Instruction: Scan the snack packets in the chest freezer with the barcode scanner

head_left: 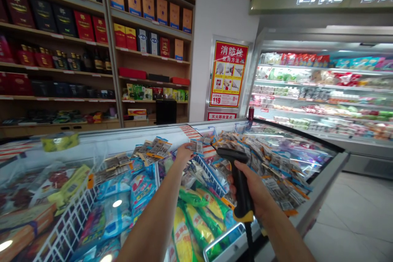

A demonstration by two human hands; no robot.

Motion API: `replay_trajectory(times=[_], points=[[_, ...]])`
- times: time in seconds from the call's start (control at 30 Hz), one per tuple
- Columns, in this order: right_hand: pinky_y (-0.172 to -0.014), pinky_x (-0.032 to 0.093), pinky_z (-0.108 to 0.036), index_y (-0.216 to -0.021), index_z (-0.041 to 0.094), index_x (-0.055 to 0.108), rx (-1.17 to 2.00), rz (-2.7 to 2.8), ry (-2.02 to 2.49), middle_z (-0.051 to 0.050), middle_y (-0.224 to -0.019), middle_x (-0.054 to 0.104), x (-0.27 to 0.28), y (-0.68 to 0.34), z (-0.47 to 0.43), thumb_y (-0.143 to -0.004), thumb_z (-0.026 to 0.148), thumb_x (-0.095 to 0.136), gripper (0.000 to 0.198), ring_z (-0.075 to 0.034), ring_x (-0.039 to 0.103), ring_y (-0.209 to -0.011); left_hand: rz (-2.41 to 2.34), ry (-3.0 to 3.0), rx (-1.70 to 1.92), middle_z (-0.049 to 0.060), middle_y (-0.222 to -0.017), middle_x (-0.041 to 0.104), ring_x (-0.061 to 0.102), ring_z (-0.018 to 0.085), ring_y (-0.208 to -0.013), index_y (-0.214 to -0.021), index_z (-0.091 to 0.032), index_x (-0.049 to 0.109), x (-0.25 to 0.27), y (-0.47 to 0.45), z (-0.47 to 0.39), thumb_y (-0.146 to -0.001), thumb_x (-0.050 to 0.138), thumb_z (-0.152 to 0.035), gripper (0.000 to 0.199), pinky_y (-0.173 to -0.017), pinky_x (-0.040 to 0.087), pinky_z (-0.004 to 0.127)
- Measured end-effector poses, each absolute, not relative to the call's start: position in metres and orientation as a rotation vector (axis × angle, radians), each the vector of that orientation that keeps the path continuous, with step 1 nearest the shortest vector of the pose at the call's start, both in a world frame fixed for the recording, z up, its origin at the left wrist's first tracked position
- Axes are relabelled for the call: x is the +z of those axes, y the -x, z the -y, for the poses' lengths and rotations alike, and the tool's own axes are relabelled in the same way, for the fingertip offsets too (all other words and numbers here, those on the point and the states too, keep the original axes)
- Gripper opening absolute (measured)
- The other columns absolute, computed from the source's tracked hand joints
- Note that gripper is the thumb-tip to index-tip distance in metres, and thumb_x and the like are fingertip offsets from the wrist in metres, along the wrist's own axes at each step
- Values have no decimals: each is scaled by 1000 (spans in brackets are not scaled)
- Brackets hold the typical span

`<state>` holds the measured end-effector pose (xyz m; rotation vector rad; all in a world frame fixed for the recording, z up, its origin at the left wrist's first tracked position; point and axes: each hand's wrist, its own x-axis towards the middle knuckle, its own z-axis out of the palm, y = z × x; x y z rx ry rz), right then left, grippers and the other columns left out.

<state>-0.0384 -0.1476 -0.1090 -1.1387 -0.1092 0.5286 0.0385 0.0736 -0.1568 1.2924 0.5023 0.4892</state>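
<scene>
My right hand (pixel 250 186) is wrapped round the handle of a black and yellow barcode scanner (pixel 241 180), whose head points left over the freezer. Its cable hangs down from the grip. At the far side of the freezer, my left hand (pixel 185 152) is closed at the edge of a small packet (pixel 197 146) with a printed label. Many similar packets lie heaped on the glass (pixel 270 159) to the right, and a smaller pile (pixel 153 147) lies to the left of my left hand. Below my arms are yellow and green corn packs (pixel 187 225) and blue bags (pixel 143 186).
White wire dividers (pixel 67 221) split the chest freezer. A roll of yellowish tape (pixel 59 142) sits on its back left edge. Behind stand shelves of boxed goods (pixel 147 4), a red fire hydrant notice (pixel 227 74) and a lit chiller (pixel 307 86). Tiled floor (pixel 346 213) lies to the right.
</scene>
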Motion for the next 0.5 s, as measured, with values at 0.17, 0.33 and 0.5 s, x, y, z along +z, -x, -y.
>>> replay_trajectory(times=[0.17, 0.33, 0.5], points=[[-28, 37, -21, -77, 19, 52, 588, 82, 1142, 4, -46, 51, -105, 37, 141, -72, 39, 52, 22, -10, 46, -32, -546, -1286, 504, -3, -56, 49, 52, 8, -49, -82, -12, 57, -157, -34, -87, -56, 49, 8, 34, -56, 49, 24], [-29, 38, -21, -75, 18, 52, 601, 70, 1134, 4, -46, 51, -102, 35, 138, -72, 39, 51, 22, -10, 46, -32, -574, -1305, 633, -4, -58, 47, 49, 6, -47, -85, -15, 58, -154, -36, -97, -56, 51, 5, 36, -54, 48, 22], [-28, 38, -21, -71, 17, 52, 598, 90, 1146, 3, -46, 51, -98, 35, 136, -72, 40, 52, 23, -10, 45, -32, -488, -1269, 698, -5, -58, 46, 50, 5, -49, -88, -15, 57, -152, -36, -101, -57, 49, 4, 37, -53, 47, 20]])
